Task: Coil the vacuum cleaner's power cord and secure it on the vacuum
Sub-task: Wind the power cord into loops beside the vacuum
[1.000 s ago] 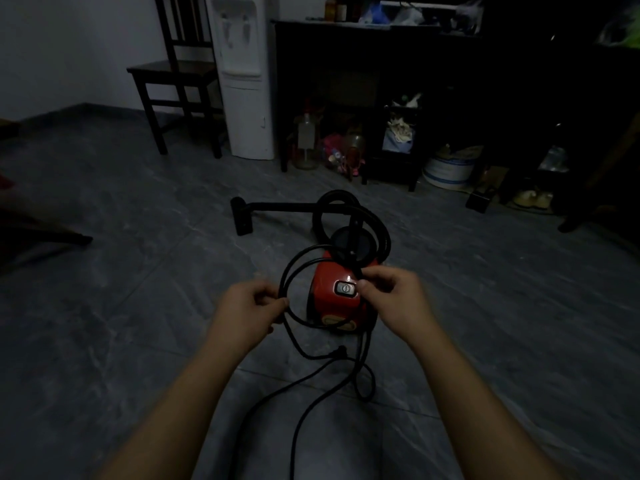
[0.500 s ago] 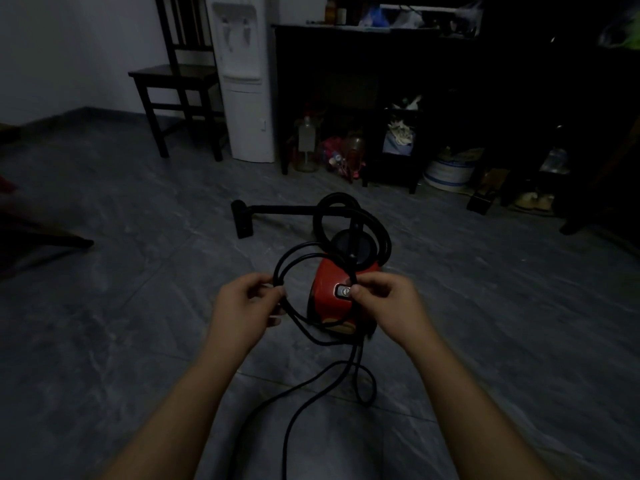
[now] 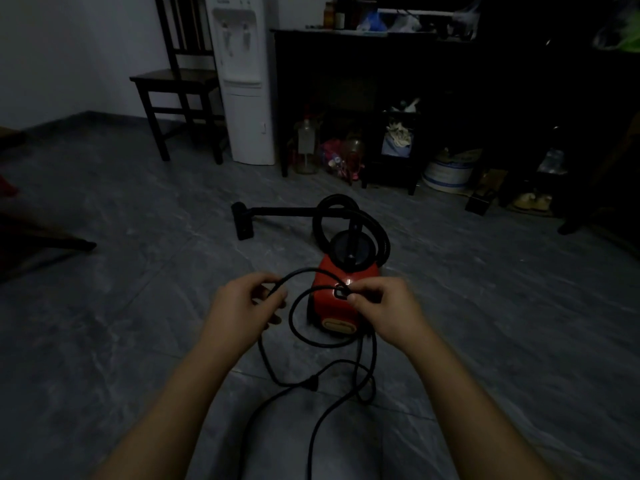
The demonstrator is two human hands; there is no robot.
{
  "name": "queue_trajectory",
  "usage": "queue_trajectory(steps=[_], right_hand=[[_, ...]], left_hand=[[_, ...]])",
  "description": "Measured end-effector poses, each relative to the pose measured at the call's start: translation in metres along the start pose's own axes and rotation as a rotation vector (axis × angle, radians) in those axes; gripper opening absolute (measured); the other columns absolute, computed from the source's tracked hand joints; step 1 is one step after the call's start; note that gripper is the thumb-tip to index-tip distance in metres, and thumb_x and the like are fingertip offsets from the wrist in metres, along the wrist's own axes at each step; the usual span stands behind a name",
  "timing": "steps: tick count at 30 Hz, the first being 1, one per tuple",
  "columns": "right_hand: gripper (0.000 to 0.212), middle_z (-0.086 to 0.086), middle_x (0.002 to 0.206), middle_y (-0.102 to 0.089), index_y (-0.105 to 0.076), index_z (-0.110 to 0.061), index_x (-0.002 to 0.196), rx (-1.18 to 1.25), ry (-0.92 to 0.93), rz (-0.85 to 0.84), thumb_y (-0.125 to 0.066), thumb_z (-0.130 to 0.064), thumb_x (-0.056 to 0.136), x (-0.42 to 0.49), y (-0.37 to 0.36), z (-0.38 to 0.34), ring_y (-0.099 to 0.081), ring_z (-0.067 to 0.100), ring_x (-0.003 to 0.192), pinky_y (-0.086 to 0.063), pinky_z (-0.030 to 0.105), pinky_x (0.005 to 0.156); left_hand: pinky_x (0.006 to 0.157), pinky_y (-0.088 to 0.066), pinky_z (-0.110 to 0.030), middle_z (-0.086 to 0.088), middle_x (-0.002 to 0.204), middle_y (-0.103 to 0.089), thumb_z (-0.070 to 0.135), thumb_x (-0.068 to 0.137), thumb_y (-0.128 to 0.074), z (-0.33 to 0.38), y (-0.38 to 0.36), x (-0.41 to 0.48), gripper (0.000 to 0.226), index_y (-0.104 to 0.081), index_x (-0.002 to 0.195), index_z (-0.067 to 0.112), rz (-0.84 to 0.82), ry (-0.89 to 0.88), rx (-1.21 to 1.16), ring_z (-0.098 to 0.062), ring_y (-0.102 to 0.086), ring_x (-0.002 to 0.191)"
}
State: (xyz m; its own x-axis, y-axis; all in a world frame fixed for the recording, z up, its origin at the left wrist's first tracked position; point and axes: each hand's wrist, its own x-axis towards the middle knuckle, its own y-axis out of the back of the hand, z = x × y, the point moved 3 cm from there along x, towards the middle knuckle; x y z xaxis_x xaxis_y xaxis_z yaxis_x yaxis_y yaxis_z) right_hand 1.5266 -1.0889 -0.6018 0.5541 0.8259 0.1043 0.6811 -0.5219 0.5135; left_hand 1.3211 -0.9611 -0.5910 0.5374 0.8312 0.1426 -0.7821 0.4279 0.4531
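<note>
Grey floor (image 3: 104, 306), red vacuum (image 3: 329, 310), chair (image 3: 173, 77) and dispenser (image 3: 247, 98) behind; left hand (image 3: 239, 310) and right hand (image 3: 388, 306) fingers (image 3: 356, 299) pinch cord (image 3: 290, 313).

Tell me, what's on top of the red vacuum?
On the vacuum, a black round cap with the hose rising from it, looping behind. Nearer, the right hand pinches the cord over a switch, partly covering it.

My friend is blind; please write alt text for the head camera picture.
Two bare hands hold a black power cord in loops over a red vacuum cleaner on a grey floor: the left hand grips one strand, the right hand pinches another. The plug shows lower, between the forearms.
</note>
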Motion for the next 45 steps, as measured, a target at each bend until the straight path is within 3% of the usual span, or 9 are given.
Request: queue_trajectory(steps=[4,8,14,17,20,25,30,36,45], right_hand=[[0.019,-0.014,0.097,-0.067,-0.075,-0.018,0.107,-0.062,0.03,-0.036,-0.071,-0.017,0.089,-0.004,-0.003,-0.005,-0.06,-0.001,0.093,-0.042,0.0,0.071],[0.018,-0.018,0.094,-0.066,-0.076,-0.02,0.105,-0.053,0.044,-0.041,-0.071,-0.017,0.088,-0.005,0.0,-0.01,-0.059,-0.006,0.089,-0.042,-0.001,0.071],[0.015,-0.014,0.098,-0.072,-0.076,-0.026,0.1,0.143,0.022,-0.096,-0.071,-0.018,0.088,-0.005,-0.007,-0.015,-0.066,-0.001,0.096,-0.05,0.01,0.078],[0.015,-0.012,0.096,-0.074,-0.076,-0.029,0.096,0.216,0.019,-0.087,-0.071,-0.016,0.089,-0.004,-0.009,-0.016,-0.068,0.001,0.095,-0.054,0.02,0.085],[0.013,-0.008,0.098,-0.074,-0.078,-0.021,0.099,0.252,-0.015,-0.046,-0.071,-0.017,0.089,-0.002,-0.008,-0.014,-0.068,0.007,0.098,-0.056,0.029,0.09],[0.01,-0.009,0.097,-0.075,-0.079,-0.03,0.092,0.215,-0.028,0.035,-0.074,-0.022,0.086,0.003,-0.006,-0.005,-0.069,0.008,0.098,-0.057,0.036,0.09],[0.01,-0.008,0.092,-0.076,-0.077,-0.026,0.088,0.218,-0.017,0.084,-0.068,-0.022,0.09,0.005,-0.003,0.0,-0.07,0.008,0.093,-0.057,0.033,0.088],[0.018,-0.005,0.093,-0.075,-0.075,-0.018,0.094,0.214,-0.056,0.101,-0.058,-0.02,0.097,0.01,-0.004,0.01,-0.069,0.009,0.09,-0.052,0.026,0.078],[0.013,-0.01,0.087,-0.072,-0.075,-0.017,0.09,0.19,-0.036,0.056,-0.063,-0.017,0.094,0.014,-0.018,0.008,-0.064,0.0,0.08,-0.043,0.01,0.068]], left_hand=[[0.078,-0.058,-0.029,0.014,0.093,-0.072,0.039,0.087,-0.069,-0.001,-0.001,-0.003,0.03,-0.068,0.116,0.033,-0.002,-0.159,0.3,0.001,-0.067,0.083],[0.089,-0.052,-0.023,0.012,0.118,-0.068,0.037,0.088,-0.068,0.004,-0.005,-0.004,0.04,-0.065,0.126,0.027,-0.005,-0.223,0.323,-0.001,-0.062,0.104],[0.078,-0.055,-0.02,0.017,0.091,-0.071,0.028,0.086,-0.072,0.003,-0.007,-0.004,0.027,-0.072,0.113,0.029,-0.076,-0.176,0.32,0.003,-0.066,0.083],[0.073,-0.055,-0.017,0.015,0.081,-0.072,0.02,0.088,-0.071,0.003,-0.008,-0.001,0.016,-0.076,0.103,0.025,-0.091,-0.119,0.195,0.001,-0.069,0.077],[0.071,-0.062,-0.035,-0.002,0.078,-0.075,0.013,0.088,-0.07,0.004,-0.01,-0.001,0.009,-0.075,0.09,0.02,-0.12,0.021,-0.032,-0.012,-0.074,0.073],[0.068,-0.062,-0.037,-0.008,0.081,-0.076,0.01,0.087,-0.071,0.008,-0.014,-0.003,0.007,-0.074,0.09,0.015,-0.16,0.136,-0.211,-0.019,-0.075,0.075],[0.06,-0.058,-0.023,-0.006,0.079,-0.077,0.008,0.084,-0.074,0.009,-0.01,0.001,0.012,-0.075,0.095,0.012,-0.02,0.113,-0.283,-0.017,-0.075,0.073],[0.068,-0.062,-0.037,-0.008,0.082,-0.077,0.007,0.087,-0.07,0.011,0.01,0.004,0.008,-0.075,0.09,0.013,0.131,0.096,-0.453,-0.023,-0.076,0.079],[0.061,-0.059,-0.025,-0.007,0.086,-0.078,0.012,0.089,-0.069,0.007,0.017,0.005,0.01,-0.073,0.098,0.011,0.188,0.156,-0.547,-0.022,-0.076,0.082]])
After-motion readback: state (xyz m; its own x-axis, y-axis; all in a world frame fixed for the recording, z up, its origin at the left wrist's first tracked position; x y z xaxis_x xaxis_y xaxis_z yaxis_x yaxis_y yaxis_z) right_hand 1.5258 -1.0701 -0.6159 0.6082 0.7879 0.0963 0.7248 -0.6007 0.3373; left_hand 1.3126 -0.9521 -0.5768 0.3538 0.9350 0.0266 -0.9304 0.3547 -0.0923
